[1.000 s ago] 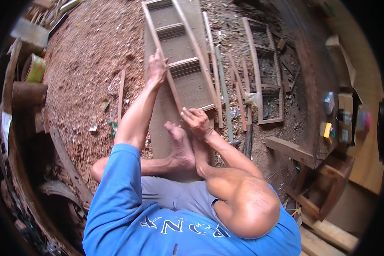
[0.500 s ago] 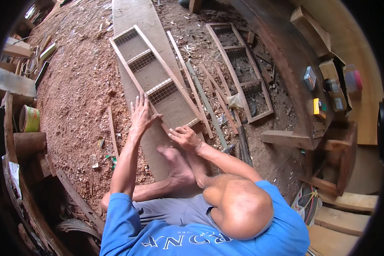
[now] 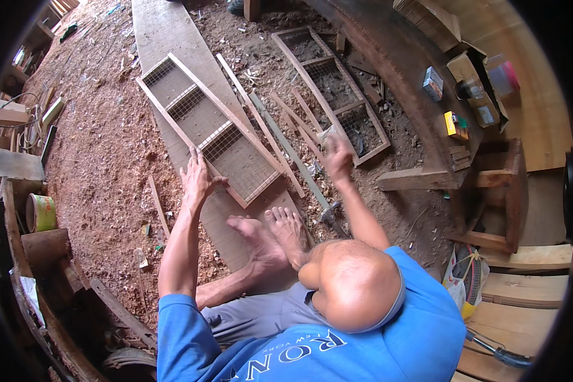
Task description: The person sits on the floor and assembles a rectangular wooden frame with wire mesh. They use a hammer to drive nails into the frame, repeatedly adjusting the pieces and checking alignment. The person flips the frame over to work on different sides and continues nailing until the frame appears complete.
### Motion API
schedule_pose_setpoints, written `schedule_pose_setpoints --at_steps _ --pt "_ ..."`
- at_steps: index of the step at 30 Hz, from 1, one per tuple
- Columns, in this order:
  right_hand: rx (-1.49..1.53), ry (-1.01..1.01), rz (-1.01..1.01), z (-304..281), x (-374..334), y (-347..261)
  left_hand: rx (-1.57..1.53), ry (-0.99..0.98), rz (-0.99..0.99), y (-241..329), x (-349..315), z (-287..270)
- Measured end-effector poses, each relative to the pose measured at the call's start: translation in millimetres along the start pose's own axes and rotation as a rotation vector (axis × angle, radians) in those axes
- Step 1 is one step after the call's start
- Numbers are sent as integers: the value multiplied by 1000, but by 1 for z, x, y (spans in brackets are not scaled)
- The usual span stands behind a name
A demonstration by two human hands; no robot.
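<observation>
A long wooden frame [image 3: 183,130] with wire mesh and crossbars lies tilted on a wide board [image 3: 165,32]. My left hand [image 3: 199,178] rests on its near left rail, fingers stretched and thumb apart. My right hand [image 3: 339,157] is off the frame, out to the right, at a small pale plastic bag [image 3: 326,134] by the second mesh frame [image 3: 356,95]. Its fingers look bent and are blurred; whether they grip the bag is unclear. A hammer [image 3: 330,212] lies near my right foot.
Thin wooden strips [image 3: 296,121] and a greenish strip [image 3: 293,153] lie between the frames. Wood shavings [image 3: 102,172] cover the ground at left. At right stand a wooden stool [image 3: 490,191], a yellow box [image 3: 456,125] and a blue-white box [image 3: 433,83]. A tin [image 3: 41,213] stands at left.
My right hand has left the frame's near end and moved right and away to the plastic bag. My left hand stays on the rail. The view has shifted slightly.
</observation>
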State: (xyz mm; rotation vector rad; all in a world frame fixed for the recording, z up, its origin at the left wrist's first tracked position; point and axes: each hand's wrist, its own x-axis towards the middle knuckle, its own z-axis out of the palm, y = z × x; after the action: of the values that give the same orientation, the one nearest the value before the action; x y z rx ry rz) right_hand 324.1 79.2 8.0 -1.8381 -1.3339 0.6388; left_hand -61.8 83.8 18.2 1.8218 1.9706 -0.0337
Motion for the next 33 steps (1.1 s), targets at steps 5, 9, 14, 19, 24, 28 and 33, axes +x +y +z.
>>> schedule_pose_setpoints --at_steps 5,9,14,19,24,28,33 --pt "-293 -113 -322 -51 73 83 18 32 -6 -5 2 7" --pt "-289 -201 -432 -34 95 113 28 2 -17 -8 5 8" --pt "-478 -290 -392 -22 115 113 35 -16 -31 -8 3 7" --pt "-551 -460 -160 -13 137 125 11 -6 -27 -6 -1 6" --pt "-550 -378 -66 4 135 148 -19 15 -16 -9 -1 9" --pt "-624 -433 -106 3 125 153 -2 133 54 -14 -3 16" --pt "-680 -491 -111 -13 119 131 -60 173 51 -15 -5 20"
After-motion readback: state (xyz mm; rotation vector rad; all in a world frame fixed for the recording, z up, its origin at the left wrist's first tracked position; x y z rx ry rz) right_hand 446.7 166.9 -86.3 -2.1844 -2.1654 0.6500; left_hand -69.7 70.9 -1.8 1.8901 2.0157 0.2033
